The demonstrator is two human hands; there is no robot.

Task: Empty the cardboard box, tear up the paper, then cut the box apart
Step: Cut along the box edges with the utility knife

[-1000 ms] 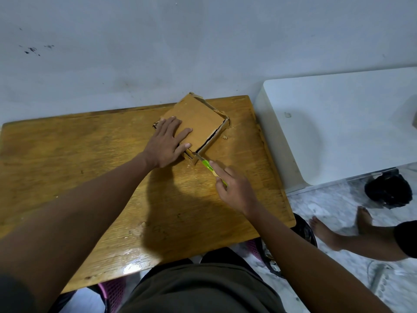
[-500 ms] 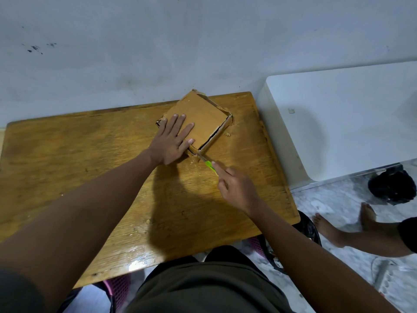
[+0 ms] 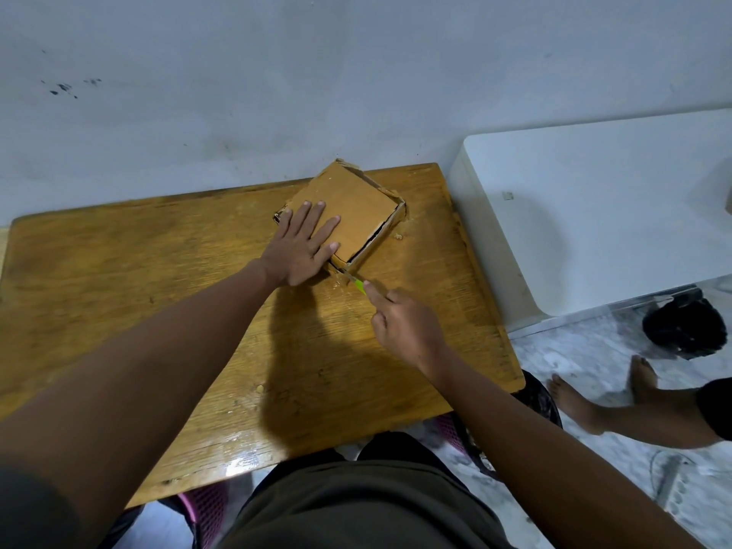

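Note:
A flat brown cardboard box (image 3: 352, 202) lies at the far side of the wooden table (image 3: 138, 295), near the wall. My left hand (image 3: 303, 247) presses flat on its near left part, fingers spread. My right hand (image 3: 408, 330) grips a knife with a green handle (image 3: 359, 286); its blade meets the box's near corner, where a dark slit runs along the right side wall. Small cardboard crumbs (image 3: 398, 235) lie beside the box. No paper is in view.
A white table (image 3: 594, 215) stands right of the wooden one. On the floor at right are another person's bare feet (image 3: 574, 402), a black object (image 3: 683, 328) and a dark bin (image 3: 536, 402) under the table's corner. A pink chair (image 3: 206, 509) shows below.
My right hand has pushed the knife forward, so the blade has gone deeper into the box's near corner. My left hand has stayed pressed on the box.

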